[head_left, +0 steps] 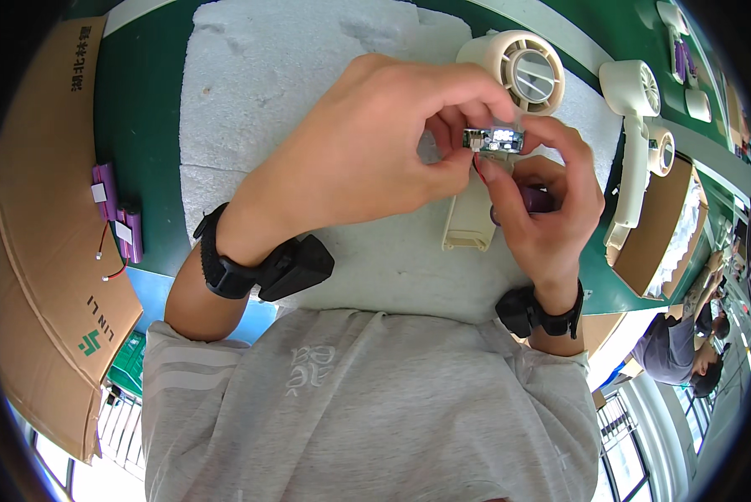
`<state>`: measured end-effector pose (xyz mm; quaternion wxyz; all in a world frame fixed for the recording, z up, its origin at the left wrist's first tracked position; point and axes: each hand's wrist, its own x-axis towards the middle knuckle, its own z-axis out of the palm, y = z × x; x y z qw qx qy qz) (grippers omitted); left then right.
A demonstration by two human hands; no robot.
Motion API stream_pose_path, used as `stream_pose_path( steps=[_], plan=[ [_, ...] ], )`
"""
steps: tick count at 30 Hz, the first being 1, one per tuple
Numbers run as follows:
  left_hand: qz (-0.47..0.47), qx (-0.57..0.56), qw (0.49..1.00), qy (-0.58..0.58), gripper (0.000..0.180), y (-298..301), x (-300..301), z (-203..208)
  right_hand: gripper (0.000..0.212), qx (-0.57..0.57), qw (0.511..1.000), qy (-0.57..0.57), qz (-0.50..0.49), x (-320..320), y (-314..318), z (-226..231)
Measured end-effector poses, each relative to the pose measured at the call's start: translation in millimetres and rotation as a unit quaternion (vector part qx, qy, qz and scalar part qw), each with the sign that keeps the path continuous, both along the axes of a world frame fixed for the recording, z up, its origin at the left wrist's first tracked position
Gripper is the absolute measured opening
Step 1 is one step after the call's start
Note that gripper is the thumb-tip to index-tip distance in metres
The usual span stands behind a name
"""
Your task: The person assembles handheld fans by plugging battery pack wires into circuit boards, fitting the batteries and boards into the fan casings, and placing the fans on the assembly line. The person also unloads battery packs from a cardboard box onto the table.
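My left hand (367, 138) pinches the left end of a small circuit board (494, 140) with lit white segments, its fingertips closed on the edge. At the board's other end is the index finger of my right hand (559, 201), whose thumb lies beside a thin red wire (479, 170). A purple cylindrical battery (537, 199) is tucked in the curled fingers of my right hand, partly hidden. Beneath both hands lies a cream handheld fan, its round head (509, 63) at the far side and its opened handle (469, 219) toward me.
A white foam sheet (258, 75) covers the green table (137, 100). Purple batteries with wires (125, 222) lie at the left by a large cardboard box (45, 167). More cream fans (635, 125) and an open carton (656, 238) stand right. Another person (672, 347) is farther off.
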<state>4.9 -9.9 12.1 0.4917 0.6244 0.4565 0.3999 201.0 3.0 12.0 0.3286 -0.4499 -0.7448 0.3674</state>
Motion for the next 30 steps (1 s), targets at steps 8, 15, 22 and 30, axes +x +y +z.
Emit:
stream_pose_path(
  steps=[8,15,22,30],
  plan=[
    [0.019,-0.016,0.999,-0.029,0.030,0.2,-6.2,-7.6,0.037,0.033,0.999,0.017,-0.013,-2.2,3.9,-7.4],
    [0.010,0.096,0.994,0.043,0.026,2.4,-7.6,-13.5,0.038,0.048,0.998,-0.011,-0.025,-3.5,3.8,-5.5],
    [0.021,0.140,0.987,0.070,0.026,1.4,-5.1,-16.3,0.039,0.074,0.997,-0.021,-0.020,-4.1,5.1,-6.1],
    [0.006,0.056,0.998,0.018,0.031,0.1,4.4,-11.9,0.028,-0.080,0.996,0.016,-0.018,-0.3,3.9,1.3]
  ],
)
